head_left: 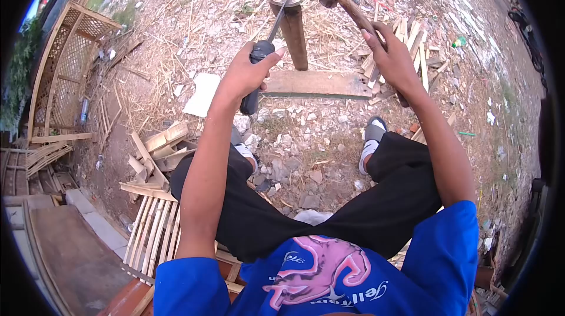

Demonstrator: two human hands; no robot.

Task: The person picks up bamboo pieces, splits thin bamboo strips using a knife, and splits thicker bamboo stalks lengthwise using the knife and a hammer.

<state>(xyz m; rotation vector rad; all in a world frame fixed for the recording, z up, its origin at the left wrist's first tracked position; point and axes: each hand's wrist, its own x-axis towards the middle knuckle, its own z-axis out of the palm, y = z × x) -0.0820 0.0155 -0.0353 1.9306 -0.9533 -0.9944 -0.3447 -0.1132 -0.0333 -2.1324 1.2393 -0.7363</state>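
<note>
My left hand (247,74) is wrapped round the black handle of a large knife (279,21), its blade pointing away from me. The blade lies across the top end of an upright piece of wood (296,39). That piece stands on a flat wooden board (321,84) on the ground, beyond my feet. On the right, my right hand (397,60) grips the wooden handle of a hammer (356,14). Its heavy metal head is raised to the right of the knife tip, apart from it.
Split wood strips (421,42) lie in a heap at the right, and wood offcuts (162,145) at the left. A white slab (203,94) rests left of the board. Stones and straw cover the ground. A lattice panel (65,74) stands far left, above slatted wood (154,230).
</note>
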